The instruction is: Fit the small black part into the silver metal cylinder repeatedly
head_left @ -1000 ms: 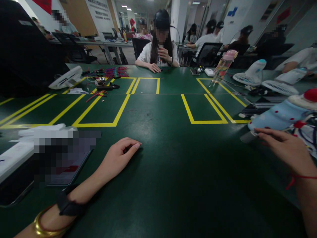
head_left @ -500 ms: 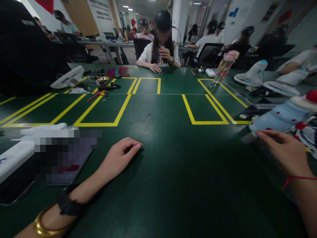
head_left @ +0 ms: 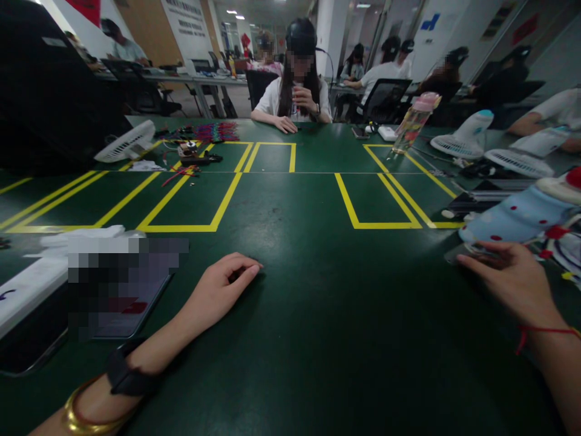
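My left hand [head_left: 230, 280] rests on the dark green table [head_left: 290, 339], fingers curled and thumb tip against the index finger, with nothing visible in it. A black watch and a gold bangle circle that wrist. At the right, my right hand [head_left: 517, 275] has thumb and fingers around a small see-through grey object [head_left: 460, 251], partly covered by the fingers; its exact kind is unclear. It is low over or on the table, beside a light blue bottle [head_left: 512, 209] with red dots that lies tilted behind the hand.
Left of my left arm lie a phone [head_left: 136, 303] and white packaging [head_left: 40, 278]. Yellow tape [head_left: 181, 229] marks the table. Farther off are wires [head_left: 215, 132], a white fan [head_left: 127, 142], a clear bottle [head_left: 413, 124] and a seated person [head_left: 295, 91].
My right hand has shifted slightly left and its fingers now reach farther around the small grey object. My left hand stays where it was.
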`<act>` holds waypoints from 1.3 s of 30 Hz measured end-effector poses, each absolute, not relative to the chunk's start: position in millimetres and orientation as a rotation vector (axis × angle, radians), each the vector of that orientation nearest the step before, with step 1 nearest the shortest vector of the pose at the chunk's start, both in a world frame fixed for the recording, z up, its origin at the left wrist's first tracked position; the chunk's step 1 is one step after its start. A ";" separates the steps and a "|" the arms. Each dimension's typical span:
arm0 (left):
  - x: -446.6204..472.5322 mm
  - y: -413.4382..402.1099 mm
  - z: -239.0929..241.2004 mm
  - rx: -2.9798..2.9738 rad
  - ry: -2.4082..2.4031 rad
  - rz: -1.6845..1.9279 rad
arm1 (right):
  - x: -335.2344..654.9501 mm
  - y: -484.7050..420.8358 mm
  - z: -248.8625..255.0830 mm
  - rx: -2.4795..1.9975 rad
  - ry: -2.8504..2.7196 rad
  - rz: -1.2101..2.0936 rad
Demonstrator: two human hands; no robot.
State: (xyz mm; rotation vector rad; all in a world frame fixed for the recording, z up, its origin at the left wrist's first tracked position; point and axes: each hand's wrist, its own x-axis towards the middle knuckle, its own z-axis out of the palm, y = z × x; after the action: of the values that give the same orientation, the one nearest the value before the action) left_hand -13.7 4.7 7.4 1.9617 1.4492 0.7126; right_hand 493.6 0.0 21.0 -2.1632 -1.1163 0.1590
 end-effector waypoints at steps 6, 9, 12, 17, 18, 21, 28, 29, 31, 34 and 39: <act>-13.1 4.3 8.5 1.974 1.449 0.691 | 494.7 0.5 14.6 -2.153 -1.167 0.035; -12.8 4.2 8.5 1.980 1.445 0.682 | 486.5 1.1 9.3 -2.078 -1.191 -0.083; -12.2 4.5 8.2 1.987 1.439 0.676 | 462.7 0.7 6.3 -1.861 -1.297 -0.129; -11.4 4.8 8.6 2.006 1.431 0.694 | 375.7 -5.3 6.5 -1.392 -1.764 0.183; -11.3 4.8 8.6 2.008 1.431 0.701 | 354.4 -6.7 7.3 -1.324 -1.839 0.306; -11.4 5.5 7.7 2.016 1.432 0.709 | 298.3 -8.9 10.2 -1.163 -1.971 0.568; 3.9 2.4 16.8 2.030 1.434 0.719 | 259.4 -8.3 5.0 -1.090 -2.018 0.718; 11.2 1.2 21.1 2.040 1.418 0.743 | 260.0 -8.6 2.4 -1.103 -1.988 0.741; 29.2 -0.5 30.7 2.090 1.324 0.802 | 261.4 -9.1 -2.6 -1.123 -1.912 0.786; 56.7 0.6 42.4 2.186 1.207 0.832 | 262.1 -9.2 -7.0 -1.139 -1.846 0.837; 70.4 6.6 48.3 2.154 1.195 0.893 | 262.7 -8.0 -2.2 -1.147 -1.892 0.878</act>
State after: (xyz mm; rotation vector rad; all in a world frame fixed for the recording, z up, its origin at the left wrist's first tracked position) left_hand 70.4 6.6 48.3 2.1535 1.1950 0.8926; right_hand 262.7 -8.0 -2.2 -1.1466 -1.8924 0.8776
